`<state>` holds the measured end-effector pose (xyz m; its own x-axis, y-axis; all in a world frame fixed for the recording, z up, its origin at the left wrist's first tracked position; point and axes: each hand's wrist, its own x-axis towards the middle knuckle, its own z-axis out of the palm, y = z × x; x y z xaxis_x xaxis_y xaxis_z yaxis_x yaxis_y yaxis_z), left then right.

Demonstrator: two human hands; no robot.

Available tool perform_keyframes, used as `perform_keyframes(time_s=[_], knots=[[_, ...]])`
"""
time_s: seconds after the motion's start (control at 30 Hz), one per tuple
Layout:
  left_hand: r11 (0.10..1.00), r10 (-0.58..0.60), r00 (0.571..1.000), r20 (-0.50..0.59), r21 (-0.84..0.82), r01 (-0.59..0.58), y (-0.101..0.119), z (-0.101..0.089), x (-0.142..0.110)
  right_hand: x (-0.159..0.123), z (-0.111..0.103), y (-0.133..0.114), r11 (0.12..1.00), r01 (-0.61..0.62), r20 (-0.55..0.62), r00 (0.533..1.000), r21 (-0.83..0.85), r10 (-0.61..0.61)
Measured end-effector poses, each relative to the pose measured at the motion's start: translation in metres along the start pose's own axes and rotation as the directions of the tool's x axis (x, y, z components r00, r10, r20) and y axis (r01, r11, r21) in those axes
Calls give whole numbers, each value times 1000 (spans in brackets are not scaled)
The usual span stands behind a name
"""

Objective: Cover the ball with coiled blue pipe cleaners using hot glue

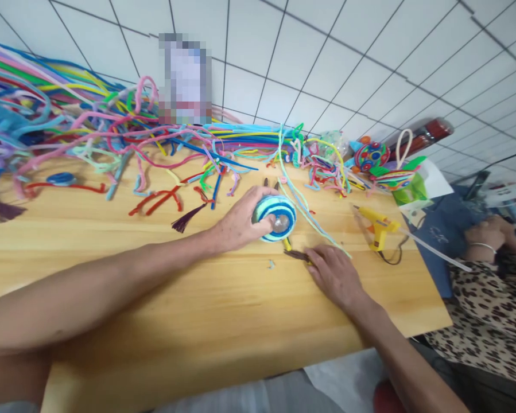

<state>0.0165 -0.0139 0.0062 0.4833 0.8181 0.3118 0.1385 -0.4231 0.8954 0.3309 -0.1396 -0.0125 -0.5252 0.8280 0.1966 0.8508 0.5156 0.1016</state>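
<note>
On the wooden tabletop [175, 298], near its middle, a rounded piece wrapped in fuzzy blue, turquoise and mint-green cord [264, 205] is sitting in the grasp of the left hand [240, 221]. The bands are running around it in rings, with deep blue circling a clear, shiny centre that is facing up toward the camera and catching the light. The left hand is clamping onto this piece, its thumb bending over the rim toward the clear centre and its other fingers reaching around the far side. The right hand [333, 272] is lying palm down, its fingertips touching a dark metal tool with yellow parts [298, 255]; whether they are closing on it, I cannot tell. Pale green and light blue fuzzy strands [303, 203] are trailing past the wrapped piece toward the right hand. A yellow glue gun [380, 226] is lying farther right, and a tangle of multicoloured fuzzy stems [81, 129] is spreading along the back. Beside the tabletop, a person in leopard print [490, 292] is sitting
</note>
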Motion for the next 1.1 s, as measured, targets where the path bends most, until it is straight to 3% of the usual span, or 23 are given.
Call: perform_keyframes(time_s=[0.2, 0.33, 0.47, 0.67, 0.87, 1.1], knots=[[999, 28, 1000, -6, 20, -28, -1, 0, 1, -10, -9, -3, 984, 89, -201, 978, 152, -58], [999, 41, 999, -2, 25, -41, -2, 1, 1, -1, -36, -17, 932, -39, -215, 969, 359, 123], [1000, 26, 1000, -12, 4, -26, -3, 2, 1, 36, -58, -38, 896, -102, -178, 964, 432, 196], [999, 37, 999, -16, -17, -37, -5, 2, -1, 78, -54, -58, 959, -73, -308, 938, 275, 160], [997, 73, 997, -23, 3, -73, -8, 2, -3, 72, -48, -61, 994, -77, -349, 932, 78, 100], [996, 86, 996, -16, 9, -85, -7, 1, -3, 76, -46, -63, 996, -78, -361, 928, 47, 90]])
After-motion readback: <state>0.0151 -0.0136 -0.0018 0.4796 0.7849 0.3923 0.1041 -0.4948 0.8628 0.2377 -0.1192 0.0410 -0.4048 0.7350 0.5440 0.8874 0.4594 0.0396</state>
